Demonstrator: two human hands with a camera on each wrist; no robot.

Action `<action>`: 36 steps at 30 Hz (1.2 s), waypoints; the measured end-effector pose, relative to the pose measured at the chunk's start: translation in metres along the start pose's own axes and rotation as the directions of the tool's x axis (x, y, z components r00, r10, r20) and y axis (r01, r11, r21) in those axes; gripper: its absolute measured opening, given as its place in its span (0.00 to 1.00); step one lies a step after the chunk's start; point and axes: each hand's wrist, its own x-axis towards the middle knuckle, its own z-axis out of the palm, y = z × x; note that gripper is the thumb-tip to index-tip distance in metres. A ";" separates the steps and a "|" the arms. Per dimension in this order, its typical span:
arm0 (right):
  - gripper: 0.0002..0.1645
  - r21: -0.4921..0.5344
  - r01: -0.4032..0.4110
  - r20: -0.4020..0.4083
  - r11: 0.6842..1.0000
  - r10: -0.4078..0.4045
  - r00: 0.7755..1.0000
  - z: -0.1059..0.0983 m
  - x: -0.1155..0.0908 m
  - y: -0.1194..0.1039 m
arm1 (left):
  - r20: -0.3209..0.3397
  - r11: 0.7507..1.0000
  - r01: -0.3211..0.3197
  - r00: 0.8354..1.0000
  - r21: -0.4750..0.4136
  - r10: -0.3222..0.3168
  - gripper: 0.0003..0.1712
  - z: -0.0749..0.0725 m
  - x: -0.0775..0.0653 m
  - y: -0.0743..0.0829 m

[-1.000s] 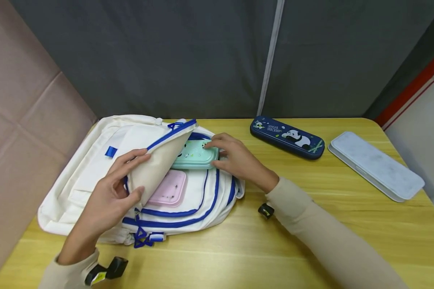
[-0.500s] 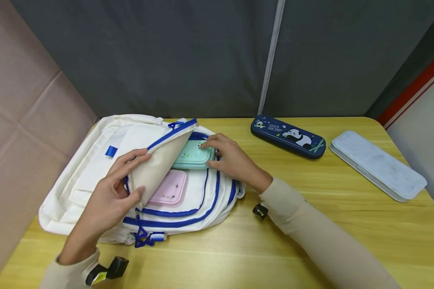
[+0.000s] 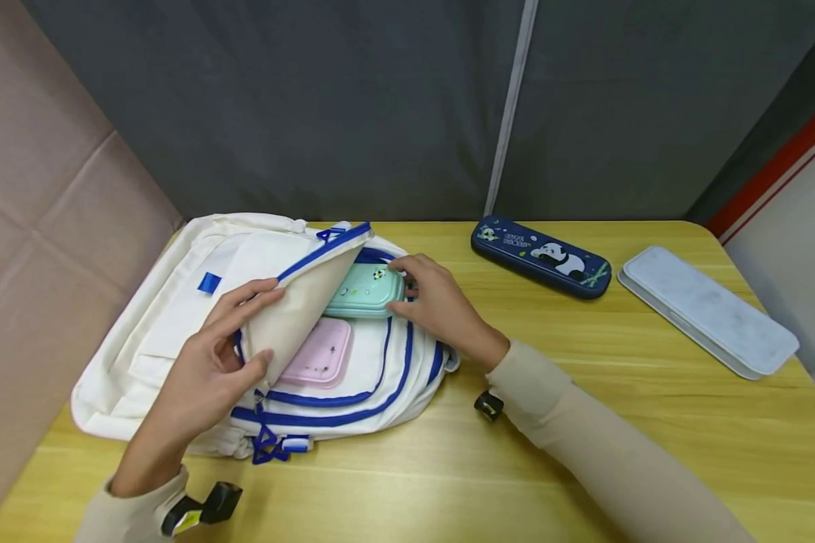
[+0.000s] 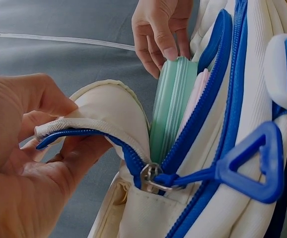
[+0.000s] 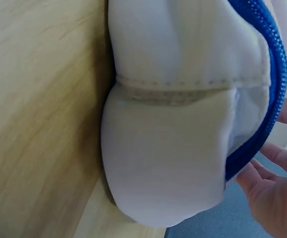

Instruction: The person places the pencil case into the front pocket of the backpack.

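A white backpack (image 3: 176, 317) with blue zips lies on the table, its front pocket unzipped. My left hand (image 3: 200, 369) pinches the pocket flap (image 3: 306, 313) between thumb and fingers and holds it raised. Inside the pocket is a mint green pencil case (image 3: 363, 290), its left part hidden by the flap. My right hand (image 3: 441, 302) grips its right end, thumb and index finger at opposite corners. In the left wrist view, the right thumb touches the end of the case. Beside it lies a pink case (image 3: 322, 354), also partly under the flap.
A dark blue panda pencil case (image 3: 543, 258) lies behind and right of my right hand. Farther right is a pale grey pencil case (image 3: 709, 309). A dark curtain (image 3: 326, 113) stands behind the table, and a padded pink wall (image 3: 61, 204) on the left.
The mint green pencil case has slid slightly left, deeper under the flap, my right hand moving with it. The right index finger has shifted from its top to its corner. My left hand stays put.
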 end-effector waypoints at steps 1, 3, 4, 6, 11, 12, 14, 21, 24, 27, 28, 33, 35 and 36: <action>0.33 0.000 -0.004 0.001 1.000 0.004 1.000 0.000 0.000 -0.001 | 0.000 1.000 0.000 1.000 0.000 0.000 0.42 0.000 0.000 0.000; 0.32 0.001 -0.004 0.003 1.000 0.004 1.000 0.001 0.001 -0.002 | 0.001 1.000 -0.002 1.000 -0.003 0.002 0.42 0.000 0.000 0.000; 0.32 0.003 -0.004 0.004 1.000 0.004 1.000 0.001 0.002 -0.002 | 0.002 1.000 -0.003 1.000 -0.005 0.003 0.42 0.000 0.000 0.000; 0.32 0.009 0.002 0.007 1.000 -0.002 1.000 0.003 0.003 -0.003 | 0.001 1.000 -0.004 1.000 -0.009 0.004 0.42 0.000 0.000 0.000; 0.32 0.013 0.018 0.010 1.000 -0.018 1.000 0.008 0.006 -0.004 | 0.004 1.000 0.001 1.000 -0.009 -0.001 0.43 0.000 0.000 0.000; 0.32 0.012 0.021 0.010 1.000 -0.021 1.000 0.009 0.007 -0.004 | 0.004 1.000 0.001 1.000 -0.009 -0.001 0.43 0.000 0.000 -0.001; 0.32 0.002 0.027 0.009 1.000 -0.027 1.000 0.012 0.008 -0.005 | 0.004 1.000 0.003 1.000 -0.010 -0.003 0.43 0.000 0.000 -0.001; 0.31 0.006 0.029 0.005 1.000 -0.029 1.000 0.023 0.015 -0.006 | 0.002 0.999 0.000 1.000 -0.046 0.000 0.42 0.000 0.000 -0.002; 0.30 0.020 0.038 0.002 0.999 -0.038 0.999 0.027 0.018 -0.006 | 0.000 0.998 -0.006 1.000 -0.058 0.006 0.42 0.000 0.000 -0.002; 0.30 0.012 0.040 -0.001 0.999 -0.040 0.999 0.031 0.020 -0.007 | -0.004 0.998 -0.010 1.000 -0.056 0.010 0.42 0.001 0.001 -0.002; 0.30 0.013 0.038 -0.002 0.999 -0.038 0.999 0.032 0.020 -0.007 | -0.006 0.998 -0.011 1.000 -0.056 0.010 0.42 0.001 0.001 -0.002; 0.29 0.031 0.020 -0.008 0.999 -0.019 1.000 0.038 0.024 -0.008 | -0.014 0.998 -0.015 1.000 -0.058 0.014 0.42 0.001 0.000 -0.001; 0.29 0.045 0.018 -0.009 0.999 -0.017 1.000 0.040 0.025 -0.009 | -0.017 0.998 -0.016 1.000 -0.059 0.015 0.43 0.001 0.000 -0.002; 0.28 0.052 0.017 -0.009 0.999 -0.016 1.000 0.041 0.026 -0.010 | -0.019 0.998 -0.015 1.000 -0.058 0.014 0.43 0.001 0.000 -0.002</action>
